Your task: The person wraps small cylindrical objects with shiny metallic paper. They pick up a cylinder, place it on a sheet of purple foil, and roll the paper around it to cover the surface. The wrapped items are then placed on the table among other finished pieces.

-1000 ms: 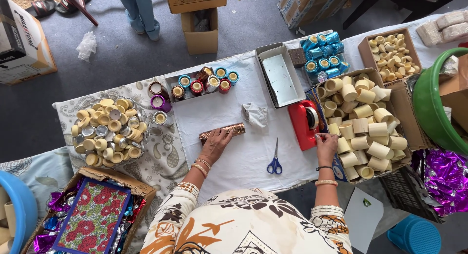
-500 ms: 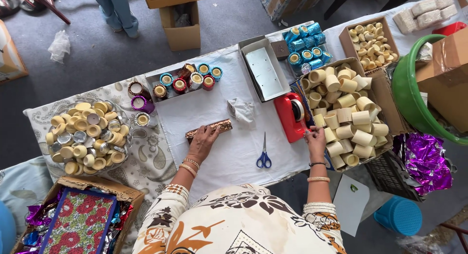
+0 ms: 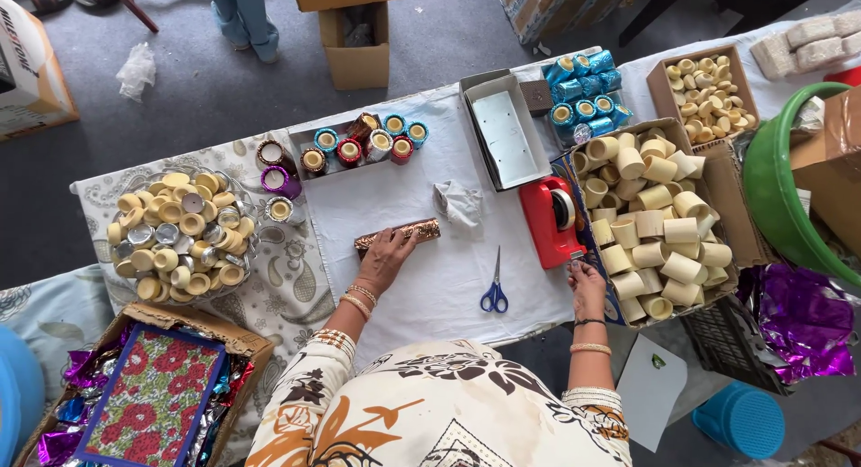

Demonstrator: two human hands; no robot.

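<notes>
My left hand [image 3: 386, 256] presses flat on a long brown foil-wrapped roll [image 3: 399, 235] that lies on the white cloth [image 3: 421, 288] in the middle of the table. My right hand [image 3: 585, 277] pinches the end of the tape at the front of a red tape dispenser [image 3: 549, 220]. Blue-handled scissors [image 3: 492, 288] lie on the cloth between my two hands. A crumpled bit of paper [image 3: 459, 204] rests just beyond the roll.
A cardboard box of cream cups [image 3: 659, 220] stands right of the dispenser, a clear bowl of cups [image 3: 175, 235] at the left. Foil-wrapped cups [image 3: 363, 146] line the far side. An open white box [image 3: 504, 135], a green tub [image 3: 785, 189], purple foil [image 3: 803, 319] and a floral box [image 3: 152, 400] surround me.
My right hand has moved from the box of cups to the front of the tape dispenser and taken hold of the tape end. My left hand stays on the roll.
</notes>
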